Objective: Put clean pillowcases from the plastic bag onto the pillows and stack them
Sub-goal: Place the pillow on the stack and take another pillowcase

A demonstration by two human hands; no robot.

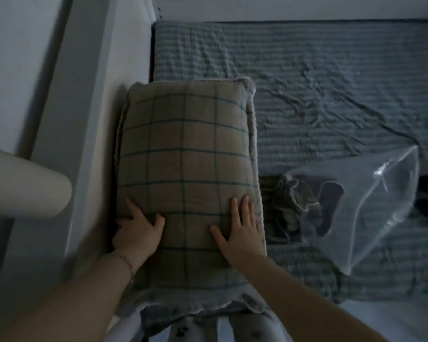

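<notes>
Both pressing pillow (187,149), left hand (136,235), right hand (242,233)

Tan pillow (187,154) with teal checks, grey-blue striped sheet (319,77), clear plastic bag (371,218).

Pillow (188,156) under the left hand (139,233) and right hand (242,233): matt woven cloth, checked. Sheet (331,82) beyond the right hand: crinkled matt cloth. Bag (381,218) right of that hand: clear glossy plastic, creased.
</notes>
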